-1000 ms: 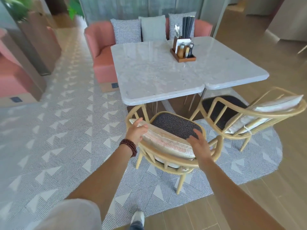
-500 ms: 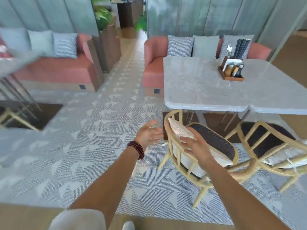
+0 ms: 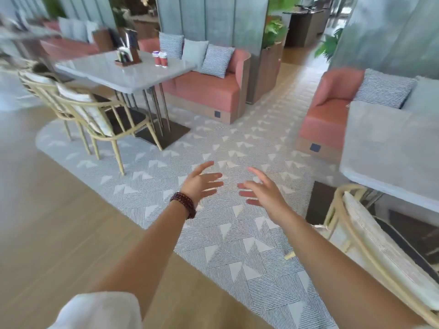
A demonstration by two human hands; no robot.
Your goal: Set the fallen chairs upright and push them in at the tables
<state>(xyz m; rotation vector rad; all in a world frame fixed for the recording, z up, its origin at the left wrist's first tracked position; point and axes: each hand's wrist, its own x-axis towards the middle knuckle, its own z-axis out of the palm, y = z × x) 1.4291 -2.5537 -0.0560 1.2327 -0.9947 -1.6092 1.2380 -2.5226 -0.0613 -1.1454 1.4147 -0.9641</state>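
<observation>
hands: your left hand (image 3: 202,184) and right hand (image 3: 263,193) hung empty, fingers spread, off the chair (image 3: 377,243) you gripped a second ago | chair: stood upright, tucked at the right table (image 3: 389,148) | meaning: that one seemed done; left-table chairs (image 3: 95,115) also stood upright

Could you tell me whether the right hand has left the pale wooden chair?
Yes: the right hand has come off the pale wooden chair and hangs open to its left.
</observation>
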